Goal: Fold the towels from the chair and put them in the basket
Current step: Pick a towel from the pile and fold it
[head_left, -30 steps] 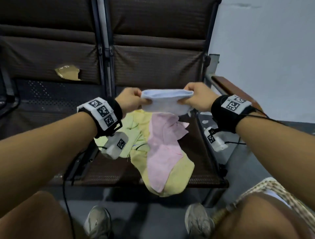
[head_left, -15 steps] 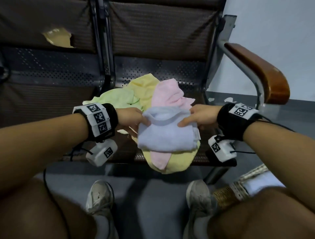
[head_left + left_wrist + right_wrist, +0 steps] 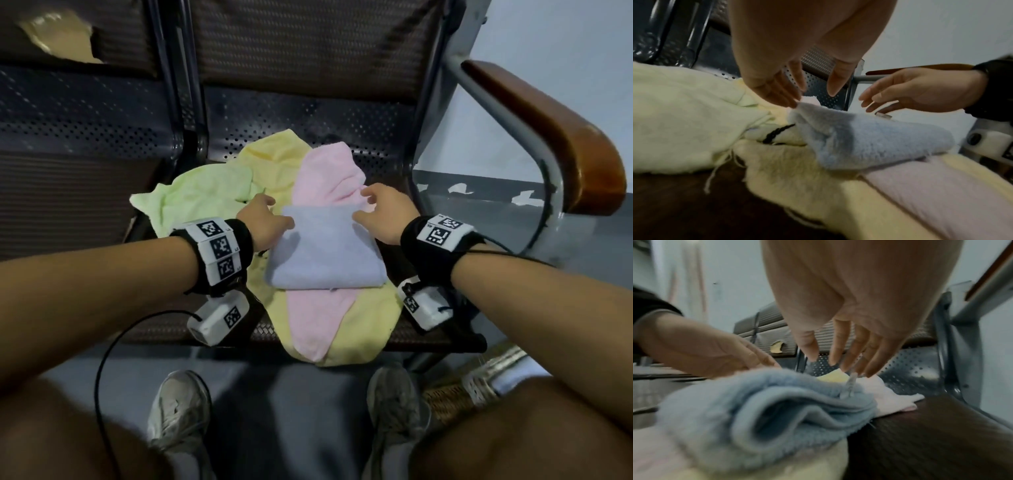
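Note:
A folded light-blue towel (image 3: 325, 253) (image 3: 869, 138) (image 3: 760, 400) lies on top of a pink towel (image 3: 325, 178) and a yellow towel (image 3: 370, 329) on the chair seat (image 3: 418, 329). A pale green towel (image 3: 202, 195) lies crumpled to the left. My left hand (image 3: 265, 219) (image 3: 795, 91) hovers at the blue towel's far left corner, fingers straight, just touching the corner. My right hand (image 3: 380, 212) (image 3: 840, 358) hangs over the far right corner with fingers spread, holding nothing. A woven basket (image 3: 455, 394) shows partly on the floor at lower right.
The dark perforated metal chair has a wooden armrest (image 3: 555, 137) on the right and a second seat (image 3: 75, 192) on the left. My shoes (image 3: 178, 411) and knees fill the bottom of the head view, close to the seat's front edge.
The blue towel, held up by its top corners a second ago, was brought down folded onto the pile. Both hands have let go of it and opened.

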